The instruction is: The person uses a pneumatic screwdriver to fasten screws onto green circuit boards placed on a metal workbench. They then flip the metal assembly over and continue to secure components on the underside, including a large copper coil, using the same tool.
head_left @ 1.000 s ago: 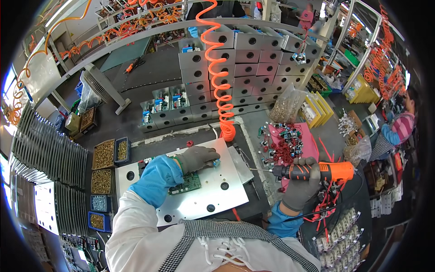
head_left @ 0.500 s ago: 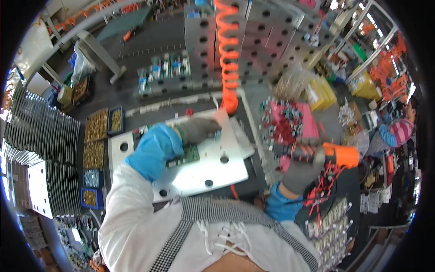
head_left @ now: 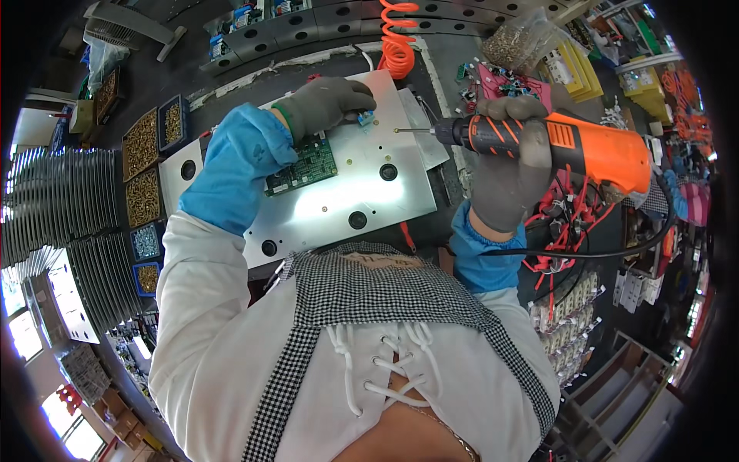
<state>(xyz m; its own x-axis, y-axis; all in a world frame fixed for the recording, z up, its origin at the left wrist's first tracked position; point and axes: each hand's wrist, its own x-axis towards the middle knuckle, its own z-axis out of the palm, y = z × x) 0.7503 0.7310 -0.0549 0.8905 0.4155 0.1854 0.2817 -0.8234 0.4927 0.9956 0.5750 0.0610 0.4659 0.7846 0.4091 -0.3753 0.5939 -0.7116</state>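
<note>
A shiny metal plate (head_left: 308,206) with round holes lies in front of me, bearing a green circuit board (head_left: 308,165). My left hand (head_left: 325,106), grey-gloved with a blue sleeve cuff, rests over the plate's far part. Its fingers are bent together, with a small blue part (head_left: 366,118) at the fingertips. My right hand (head_left: 512,169), gloved too, is wrapped round an orange and black power screwdriver (head_left: 562,145). The screwdriver's long thin bit points left across the plate's right edge, its tip near the small blue part. Whether the tip touches the plate I cannot tell.
Trays of brass-coloured fasteners (head_left: 141,146) stand left of the plate, beside a row of stacked metal sheets (head_left: 100,223). An orange coiled hose (head_left: 397,54) hangs beyond the plate. Red wires (head_left: 570,223) lie at right, under the black cable (head_left: 585,252).
My right hand has brought the screwdriver leftward relative to the plate, its bit now over the plate's right edge. The left hand stays over the plate's far part. The whole view has tilted down.
</note>
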